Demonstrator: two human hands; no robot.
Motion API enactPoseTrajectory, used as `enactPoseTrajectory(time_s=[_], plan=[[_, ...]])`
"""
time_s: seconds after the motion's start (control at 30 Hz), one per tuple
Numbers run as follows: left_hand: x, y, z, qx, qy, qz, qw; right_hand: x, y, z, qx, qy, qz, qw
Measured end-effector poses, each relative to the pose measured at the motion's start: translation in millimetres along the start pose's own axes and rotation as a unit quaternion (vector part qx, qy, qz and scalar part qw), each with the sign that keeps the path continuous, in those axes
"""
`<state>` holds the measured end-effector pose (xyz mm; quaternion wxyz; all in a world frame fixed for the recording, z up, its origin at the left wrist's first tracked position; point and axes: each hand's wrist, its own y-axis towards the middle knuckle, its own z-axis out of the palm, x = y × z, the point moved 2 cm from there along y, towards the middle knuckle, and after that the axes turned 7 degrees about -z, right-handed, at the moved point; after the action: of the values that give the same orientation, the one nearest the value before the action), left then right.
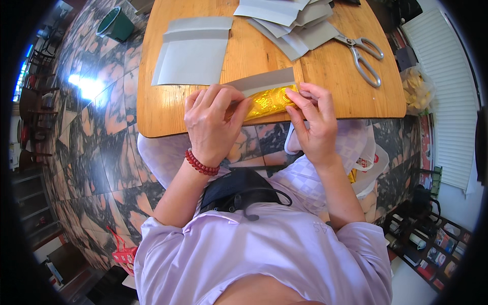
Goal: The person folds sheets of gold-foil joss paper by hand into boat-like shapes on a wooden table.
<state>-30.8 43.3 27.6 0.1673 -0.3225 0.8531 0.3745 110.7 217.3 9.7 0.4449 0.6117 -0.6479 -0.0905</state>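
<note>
Shiny gold foil paper [268, 101] with a grey backing [267, 82] is held at the near edge of the wooden table [183, 110]. Part of the sheet is folded over so the gold side faces up, while a grey strip stands beyond it. My left hand [217, 110] pinches the left end between thumb and fingers and hides that end. At the right end, my right hand [312, 114] grips the gold fold with thumb and index finger. A creased grey sheet [194, 53] lies flat beyond my left hand.
Several creased grey sheets [282, 23] overlap at the far side of the table. Metal scissors [360, 53] lie at the right, blades partly under or against the sheets. A green bin [116, 24] stands on the floor. Plastic bags [371, 167] are beside the right leg.
</note>
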Motion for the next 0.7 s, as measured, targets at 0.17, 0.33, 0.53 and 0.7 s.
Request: enactPoseTrajectory(time_s=[0.17,0.33,0.53,0.7], plan=[[1.4,1.8,3.9,0.002,0.015,0.004,1.0,0.0,-0.5,1.7,0.008,-0.033,0.001,0.999],[-0.8,4.6,2.6,0.011,0.025,-0.01,1.0,1.5,2.9,0.2,0.022,-0.056,-0.008,0.998],[0.6,5.3,4.8,0.01,0.025,-0.011,1.0,0.6,2.9,1.9,0.016,-0.058,-0.018,0.998],[-1.0,6.6,4.7,0.013,0.027,-0.015,0.999,-0.5,3.5,3.2,0.01,-0.06,-0.021,0.998]])
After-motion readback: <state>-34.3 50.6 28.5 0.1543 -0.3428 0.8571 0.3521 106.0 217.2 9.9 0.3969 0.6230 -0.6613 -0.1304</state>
